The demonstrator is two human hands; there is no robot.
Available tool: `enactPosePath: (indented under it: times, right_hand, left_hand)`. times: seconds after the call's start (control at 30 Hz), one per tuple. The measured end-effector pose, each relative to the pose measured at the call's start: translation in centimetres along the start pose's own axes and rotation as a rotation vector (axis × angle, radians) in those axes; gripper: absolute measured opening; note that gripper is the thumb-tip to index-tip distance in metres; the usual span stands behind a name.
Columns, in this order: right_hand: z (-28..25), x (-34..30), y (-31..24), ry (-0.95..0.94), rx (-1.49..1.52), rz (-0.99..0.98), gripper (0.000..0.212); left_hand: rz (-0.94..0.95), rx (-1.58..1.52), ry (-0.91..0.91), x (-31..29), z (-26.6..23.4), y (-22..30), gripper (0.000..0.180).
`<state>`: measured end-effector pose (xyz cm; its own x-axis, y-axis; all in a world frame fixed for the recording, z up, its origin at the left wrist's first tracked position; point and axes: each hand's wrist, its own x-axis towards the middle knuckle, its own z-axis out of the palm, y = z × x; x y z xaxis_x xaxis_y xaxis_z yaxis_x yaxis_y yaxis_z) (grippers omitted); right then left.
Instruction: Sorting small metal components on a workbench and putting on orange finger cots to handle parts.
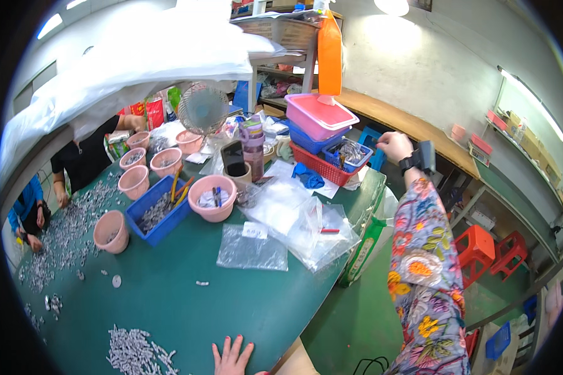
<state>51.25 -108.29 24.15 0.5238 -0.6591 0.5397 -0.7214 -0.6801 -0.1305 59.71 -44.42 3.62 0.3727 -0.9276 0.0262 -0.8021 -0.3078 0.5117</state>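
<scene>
Your left hand [233,359] spreads open on the green table [187,309], right of the gray parts [134,352]; your right hand [395,147] curls, raised near the red basket [314,164], grip unclear.

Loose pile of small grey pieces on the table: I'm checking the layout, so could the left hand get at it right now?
Probably yes: the bare left hand rests palm down to the right of the pile, and only flat green tabletop shows between them.
</scene>
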Motion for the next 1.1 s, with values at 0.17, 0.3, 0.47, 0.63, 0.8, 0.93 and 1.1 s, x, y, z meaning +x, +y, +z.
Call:
enactPosePath:
  times: [0.17, 0.3, 0.47, 0.63, 0.8, 0.93, 1.1]
  right_hand:
    - [8.5, -0.5, -6.1, 0.085, 0.278, -0.294, 0.01]
    - [10.4, -2.8, -13.0, -0.037, 0.358, -0.595, 0.009]
    - [19.1, -6.5, -17.5, -0.083, 0.258, -0.672, 0.056]
    - [24.3, -7.8, -15.9, -0.418, 0.233, -0.073, 0.085]
    - [23.8, -11.3, -17.0, -0.245, 0.259, -0.376, 0.066]
    - [22.2, -11.7, -15.4, -0.222, 0.234, -0.384, 0.058]
    - [21.1, -9.8, -18.4, -0.159, 0.202, -0.513, 0.049]
  left_hand:
    - [0.001, 0.18, -0.135, 2.6, 0.4, -0.2, 0.078]
    - [0.027, 0.186, -0.127, 3.4, 1.2, -0.8, 0.079]
    - [-0.02, 0.168, -0.194, 3.9, 0.8, -1.2, 0.08]
    - [-0.016, 0.202, -0.157, 4.1, 1.8, -1.4, 0.077]
    - [-0.015, 0.208, -0.147, 3.3, 2.0, -1.9, 0.076]
    - [0.018, 0.145, -0.105, 3.7, 2.1, -1.9, 0.076]
    - [0.037, 0.122, -0.088, 3.1, 2.0, -2.6, 0.074]
